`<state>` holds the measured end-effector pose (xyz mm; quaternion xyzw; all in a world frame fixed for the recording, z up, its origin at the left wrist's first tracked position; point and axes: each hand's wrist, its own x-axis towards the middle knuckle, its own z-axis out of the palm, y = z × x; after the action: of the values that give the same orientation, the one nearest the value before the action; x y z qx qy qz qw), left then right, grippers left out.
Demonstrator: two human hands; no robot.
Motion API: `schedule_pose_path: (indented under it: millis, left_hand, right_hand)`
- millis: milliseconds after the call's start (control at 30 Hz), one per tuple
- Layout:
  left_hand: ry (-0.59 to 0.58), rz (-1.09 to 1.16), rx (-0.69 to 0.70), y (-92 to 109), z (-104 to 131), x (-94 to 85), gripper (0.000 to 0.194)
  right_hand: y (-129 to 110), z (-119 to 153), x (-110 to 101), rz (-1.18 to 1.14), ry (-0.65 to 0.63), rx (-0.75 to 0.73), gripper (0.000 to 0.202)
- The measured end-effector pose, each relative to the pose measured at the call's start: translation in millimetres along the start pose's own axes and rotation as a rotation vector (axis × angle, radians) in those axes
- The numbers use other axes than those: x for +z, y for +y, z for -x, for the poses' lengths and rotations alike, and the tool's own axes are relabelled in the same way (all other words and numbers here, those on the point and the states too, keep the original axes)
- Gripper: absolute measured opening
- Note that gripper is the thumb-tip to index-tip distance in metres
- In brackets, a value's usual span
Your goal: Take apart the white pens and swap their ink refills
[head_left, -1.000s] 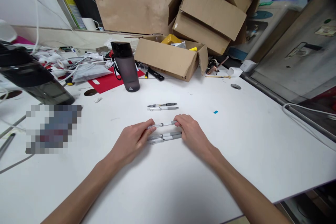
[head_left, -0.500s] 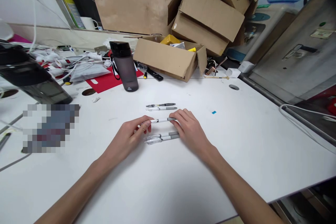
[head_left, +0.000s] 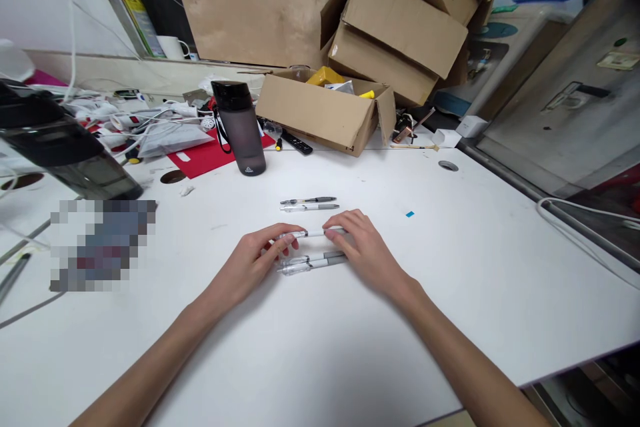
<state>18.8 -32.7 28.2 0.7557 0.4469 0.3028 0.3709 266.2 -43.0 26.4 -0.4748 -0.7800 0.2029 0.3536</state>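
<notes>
Head view: at frame centre, left hand (head_left: 257,255) and right hand (head_left: 367,247) pinch a white pen (head_left: 315,233) at opposite ends, fingers (head_left: 346,220) closed on it.

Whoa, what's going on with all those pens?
A person is holding one white-and-grey pen sideways above the white table or just against it; I can't tell which. The left hand has one end and the right hand has the other. Two more pens lie side by side nearer the person, and another pair lies farther away, in front of the cardboard box.
</notes>
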Motion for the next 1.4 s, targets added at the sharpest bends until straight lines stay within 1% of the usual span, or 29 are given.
schedule_pose_path:
  millis: [67,167,233,333,400,500,533,567,700,833,1033,1100,1167,1333,1400]
  left_hand:
    - [-0.005,0.008,-0.004,1.2,0.1,0.4,0.038]
    - [-0.01,0.016,-0.009,3.6,0.1,0.6,0.036]
    - [-0.014,0.023,-0.008,5.2,0.1,0.7,0.036]
    - [-0.018,0.034,-0.004,6.5,0.1,0.8,0.037]
    - [-0.02,0.036,-0.001,6.5,0.0,0.7,0.038]
    - [-0.019,0.033,0.005,5.6,-0.1,0.5,0.037]
    - [-0.016,0.032,0.006,5.3,-0.2,0.5,0.036]
    - [-0.015,0.031,0.005,5.1,-0.2,0.4,0.035]
    - [-0.02,0.036,-0.002,5.3,-0.4,0.4,0.033]
    - [-0.011,0.038,-0.009,6.6,-0.3,0.3,0.033]
    - [-0.016,0.043,-0.036,9.3,1.6,0.0,0.036]
    - [-0.019,0.03,-0.066,9.4,2.4,-0.2,0.043]
    - [-0.027,0.051,-0.099,9.0,2.8,-0.2,0.046]
    - [-0.012,0.106,-0.106,7.0,1.7,2.0,0.046]
    - [-0.016,0.126,-0.094,6.4,1.0,2.8,0.042]
  right_hand:
    - [-0.4,-0.3,0.4,-0.016,-0.004,-0.012,0.017]
    - [-2.1,0.1,0.3,-0.07,0.01,-0.015,0.009]
    - [-2.9,0.6,0.0,-0.106,0.009,0.016,0.014]
    - [-2.8,0.8,-0.4,-0.14,-0.034,0.104,0.022]
    - [-2.5,0.2,-0.9,-0.168,-0.047,0.126,0.028]
    - [-3.7,-0.8,-2.0,-0.217,0.007,0.058,0.015]
    - [-4.5,-1.0,-2.4,-0.234,0.025,0.041,0.014]
    - [-5.4,-1.0,-2.8,-0.256,0.032,0.044,0.015]
    - [-8.2,-1.1,-4.0,-0.344,-0.002,0.142,0.019]
    - [-9.2,-2.2,-4.5,-0.352,0.038,0.066,0.015]
    - [-8.8,-2.0,-3.1,-0.421,0.04,0.149,0.018]
    - [-8.0,-1.8,-4.2,-0.423,0.064,0.124,0.014]
    - [-6.9,-2.3,-6.0,-0.44,0.089,0.099,0.012]
    - [-3.5,-5.3,-9.4,-0.53,0.139,0.041,0.01]
    - [-2.1,-5.9,-9.7,-0.542,0.152,0.053,0.011]
